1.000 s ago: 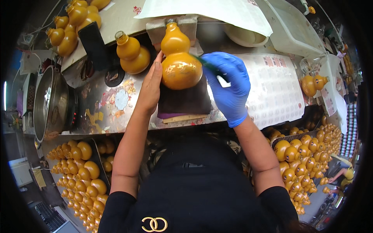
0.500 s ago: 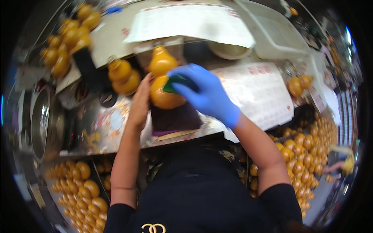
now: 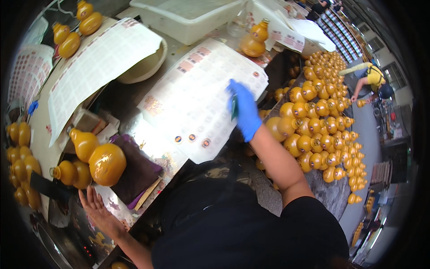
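Worktop (image 3: 156, 150), metal, stained, carried a white sheet (image 3: 201, 112) with printed marks. Large golden gourd bottle (image 3: 107, 163) lay on its side by a dark cloth (image 3: 139, 175), a smaller bottle (image 3: 67, 172) just beside. Left hand (image 3: 101, 210): bare, grip open, near the large bottle; contact could not be told. Right hand (image 3: 244, 110): blue-gloved, grip closed around a green piece (image 3: 234, 108), at the sheet's right side.

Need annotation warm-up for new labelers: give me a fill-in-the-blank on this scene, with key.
1. The right hand wears a ____ glove.
2. The left hand, beside a large gourd-shaped bottle, wears ____ glove.
3. The flat tool in the right hand is coloured ____.
4. The printed sheet at picture centre is nearer the ____ hand.

Missing words: blue; no; green; right.
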The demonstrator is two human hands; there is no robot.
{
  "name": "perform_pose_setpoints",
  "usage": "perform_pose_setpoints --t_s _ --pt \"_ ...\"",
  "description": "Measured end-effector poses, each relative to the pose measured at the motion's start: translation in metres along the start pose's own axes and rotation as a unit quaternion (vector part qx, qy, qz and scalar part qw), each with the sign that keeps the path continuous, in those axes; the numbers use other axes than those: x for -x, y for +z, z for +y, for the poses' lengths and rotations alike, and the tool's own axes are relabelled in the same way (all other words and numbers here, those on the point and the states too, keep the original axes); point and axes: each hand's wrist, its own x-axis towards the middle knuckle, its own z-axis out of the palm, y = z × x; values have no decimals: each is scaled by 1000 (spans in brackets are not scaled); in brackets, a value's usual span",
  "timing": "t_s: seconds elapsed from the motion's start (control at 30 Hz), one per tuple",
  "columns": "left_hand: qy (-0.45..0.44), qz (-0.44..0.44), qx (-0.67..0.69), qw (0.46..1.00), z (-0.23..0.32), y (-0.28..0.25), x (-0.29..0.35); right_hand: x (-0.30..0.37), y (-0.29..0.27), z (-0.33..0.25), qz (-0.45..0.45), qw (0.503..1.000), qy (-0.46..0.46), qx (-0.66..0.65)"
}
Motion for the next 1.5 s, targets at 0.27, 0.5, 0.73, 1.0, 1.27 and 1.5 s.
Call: perform_pose_setpoints --t_s 0.27,0.5,0.73,1.0,1.27,1.5 --pt "-6 3 -13 1000 1 16 -11 -105 -109 -20 93 974 115 169" --pt "-18 -9 -25 999 -7 13 -11 -119 -136 -1 119 985 100 67" --pt "-27 -9 2 1000 -14 -2 -15 -140 -152 32 225 973 35 -33" --pt "-27 -8 9 1000 -15 -1 -15 -126 -144 30 257 954 -63 142" --pt "-45 21 22 999 -21 -28 -14 -127 -110 13 328 868 -284 243" --pt "-1 -16 9 1000 14 14 -48 -8 69 -80 -234 947 -117 187"
